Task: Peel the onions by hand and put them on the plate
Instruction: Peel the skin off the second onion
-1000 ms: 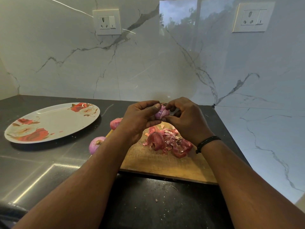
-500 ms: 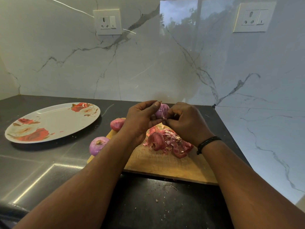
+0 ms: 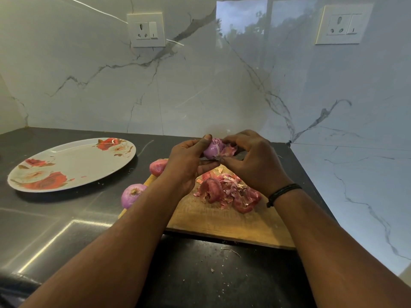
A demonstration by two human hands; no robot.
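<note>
Near edge: dark worktop point(image 3: 55, 230) with small skin flecks point(image 3: 231, 252) just in front of the board point(image 3: 222, 221). Both forearms reach in from the bottom over it.

Wooden board sits on the worktop, right of centre. Pile of red skins point(image 3: 226, 192) on its far half, under the hands.

Two loose onions off the board's left edge: a purple one point(image 3: 131, 194) against the near-left side, cut end up, and a reddish one point(image 3: 158, 166) further back, partly hidden by the left wrist. Neither is on the plate.

Above the board, held in the air: third onion point(image 3: 212, 148), pale purple, mostly bare. Left hand point(image 3: 189, 163) grip is wrapped round it, thumb on top, fingers curled beneath. Right hand point(image 3: 253, 158) grip pinches a flap of skin point(image 3: 229, 151) hanging off the onion's right side; black band point(image 3: 282, 192) on that wrist.

Left and further back: floral plate point(image 3: 71, 165) on the worktop, well apart from the board, no onions on it.

Behind: marble wall point(image 3: 200, 90) with two sockets, one upper left point(image 3: 146, 30), one upper right point(image 3: 342, 24).
</note>
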